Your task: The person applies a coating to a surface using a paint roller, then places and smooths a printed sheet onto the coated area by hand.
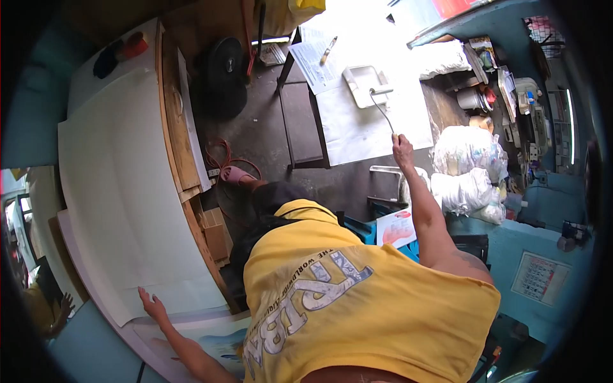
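Note:
My right hand (403, 152) is closed around the handle end of a small paint roller (385, 114), its thin bent metal rod reaching away from me. The roller's white head rests in a white paint tray (353, 89), which lies on a sheet of white paper (341, 131) on a low table. Over at the left, my left hand (152, 305) lies with its fingers stretched out at the near edge of a large white sheet (128, 191). That sheet covers a wooden bench or cabinet top.
A paintbrush (329, 50) lies on printed papers (313, 64) beside the tray. White bundles in plastic (469, 153) stand at the right. A dark fan-like round object (223, 76) and a red cord (223, 153) are on the floor side. A painted picture (217, 341) lies below the white sheet.

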`<action>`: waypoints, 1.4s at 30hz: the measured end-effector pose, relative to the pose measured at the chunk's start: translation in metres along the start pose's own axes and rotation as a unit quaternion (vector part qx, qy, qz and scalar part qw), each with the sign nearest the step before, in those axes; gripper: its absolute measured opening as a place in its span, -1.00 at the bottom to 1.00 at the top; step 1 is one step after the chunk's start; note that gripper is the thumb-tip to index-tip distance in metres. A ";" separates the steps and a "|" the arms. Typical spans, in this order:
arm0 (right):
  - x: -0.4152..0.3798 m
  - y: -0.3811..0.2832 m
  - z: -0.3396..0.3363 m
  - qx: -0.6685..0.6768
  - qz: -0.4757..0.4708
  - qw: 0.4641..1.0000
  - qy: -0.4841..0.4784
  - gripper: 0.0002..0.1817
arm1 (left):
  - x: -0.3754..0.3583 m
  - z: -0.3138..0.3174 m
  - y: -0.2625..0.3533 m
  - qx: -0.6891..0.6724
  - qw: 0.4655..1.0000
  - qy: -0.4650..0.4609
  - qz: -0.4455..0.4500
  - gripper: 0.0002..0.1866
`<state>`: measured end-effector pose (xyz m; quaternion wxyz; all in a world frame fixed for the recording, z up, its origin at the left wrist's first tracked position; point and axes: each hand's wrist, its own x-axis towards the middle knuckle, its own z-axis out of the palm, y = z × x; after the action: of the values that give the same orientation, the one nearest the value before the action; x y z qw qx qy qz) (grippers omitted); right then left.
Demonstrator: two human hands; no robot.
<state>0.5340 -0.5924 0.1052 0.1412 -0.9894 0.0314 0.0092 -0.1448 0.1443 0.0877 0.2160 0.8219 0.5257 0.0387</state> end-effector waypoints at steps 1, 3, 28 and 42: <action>0.001 0.011 0.009 0.005 -0.001 1.000 0.001 -0.52 | -0.007 -0.002 0.005 0.012 1.000 0.018 0.011 -0.22; 0.002 0.024 0.022 0.016 0.003 1.000 -0.006 -0.53 | -0.022 -0.006 0.012 0.005 0.999 0.035 0.001 -0.27; -0.089 -0.173 0.147 0.259 -0.280 0.904 -0.194 -0.55 | -0.214 0.096 0.101 -0.507 0.748 0.271 -0.332 -0.57; -0.026 -0.635 0.334 0.581 -0.021 0.614 -0.533 -0.68 | -0.138 0.149 0.182 -0.593 0.612 0.217 -0.477 -0.46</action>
<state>0.5459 0.1108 -0.0379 0.6786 -0.5216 -0.0711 0.5122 -0.0089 -0.0888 0.0482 0.5236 0.1159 0.7374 0.4107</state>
